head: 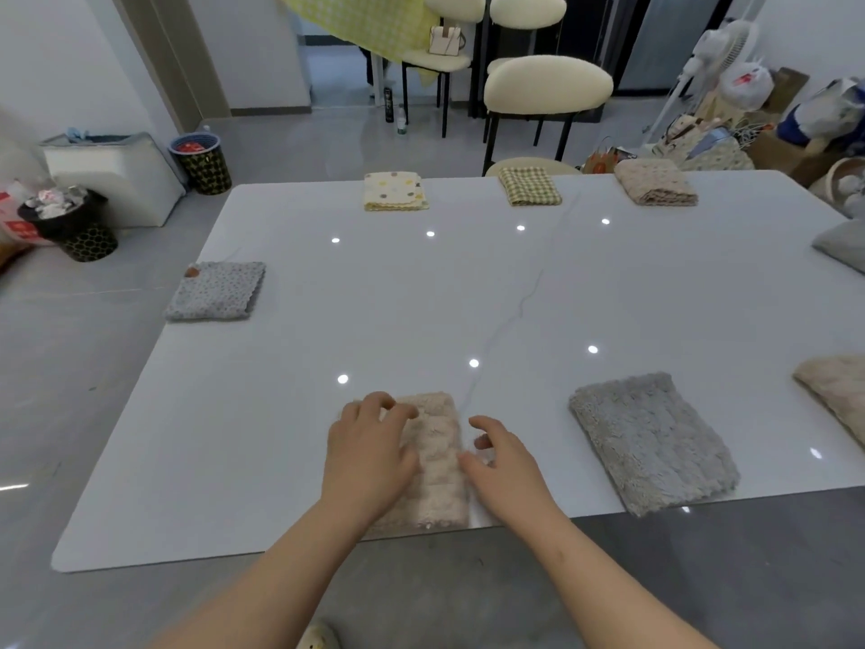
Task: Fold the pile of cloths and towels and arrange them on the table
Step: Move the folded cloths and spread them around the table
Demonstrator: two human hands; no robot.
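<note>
While my left hand (370,454) presses open-fingered on the folded towel (442,466) at the near edge of the table (421,297), likely setting the crease, my right hand (503,461) rests beside it, loose, gripping nothing.

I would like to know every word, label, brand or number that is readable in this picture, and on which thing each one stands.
No text can be read.
Red print on the left bag: too blurred.
Red print on the back-right bag: too blurred.
Label on the dark bottle on the floor: too small.
The folded cloths carry only patterns.
</note>
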